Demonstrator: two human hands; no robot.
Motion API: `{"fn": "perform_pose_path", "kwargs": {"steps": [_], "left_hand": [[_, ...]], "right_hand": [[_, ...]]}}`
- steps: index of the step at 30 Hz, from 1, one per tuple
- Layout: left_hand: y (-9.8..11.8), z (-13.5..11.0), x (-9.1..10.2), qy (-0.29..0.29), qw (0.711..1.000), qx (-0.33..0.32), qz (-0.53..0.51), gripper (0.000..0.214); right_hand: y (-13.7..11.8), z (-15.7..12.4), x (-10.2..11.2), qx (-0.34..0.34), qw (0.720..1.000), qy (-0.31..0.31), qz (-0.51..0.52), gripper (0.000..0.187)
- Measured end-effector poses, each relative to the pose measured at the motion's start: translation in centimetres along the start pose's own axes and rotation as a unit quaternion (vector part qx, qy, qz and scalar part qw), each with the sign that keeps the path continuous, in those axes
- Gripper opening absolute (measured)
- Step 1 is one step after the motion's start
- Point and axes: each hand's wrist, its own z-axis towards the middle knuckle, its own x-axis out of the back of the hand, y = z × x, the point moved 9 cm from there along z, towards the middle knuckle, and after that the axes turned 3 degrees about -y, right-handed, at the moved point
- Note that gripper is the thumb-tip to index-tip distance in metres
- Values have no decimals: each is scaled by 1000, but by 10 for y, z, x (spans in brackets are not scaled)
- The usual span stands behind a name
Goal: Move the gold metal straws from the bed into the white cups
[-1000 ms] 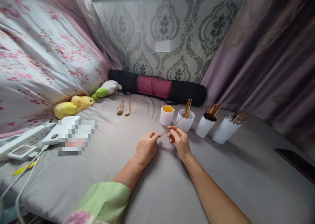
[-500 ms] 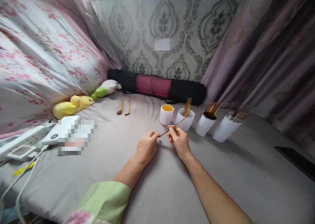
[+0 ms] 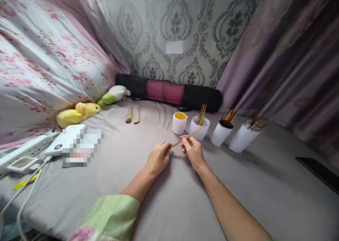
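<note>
Over the bed my right hand (image 3: 192,151) pinches a thin golden-brown stick (image 3: 195,131), which slants up toward the white tubs. My left hand (image 3: 159,156) has its fingers closed at the stick's lower end. A short white cup with a yellow inside (image 3: 179,124) stands just beyond the hands. Beside it, a wider white tub (image 3: 194,131) holds several upright sticks (image 3: 202,114). Farther right, a white container with a dark inside (image 3: 221,137) and a tilted-looking white jar (image 3: 239,140) also hold sticks. Bent golden pieces (image 3: 129,115) lie in two small groups at the far left.
A black and maroon roll bag (image 3: 165,92) lies along the wall. Yellow and green-white plush toys (image 3: 90,110), a power strip (image 3: 29,147), a white device (image 3: 62,142) and cables are at left. A dark flat object (image 3: 319,172) rests on the grey sheet at right.
The stick has turned slightly between my fingers, its far end shifting a little to the right and looking broader. Both hands have barely moved.
</note>
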Motion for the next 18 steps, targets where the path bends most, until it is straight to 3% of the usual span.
{"fn": "perform_pose_path", "kwargs": {"steps": [10,18], "left_hand": [[-24,1,-6,-5,975,121,-184,24],[-33,-2,-23,-35,887,227,-400,24]], "right_hand": [[3,1,6,-4,1000,22,2,33],[1,0,8,-3,999,33,13,32]]}}
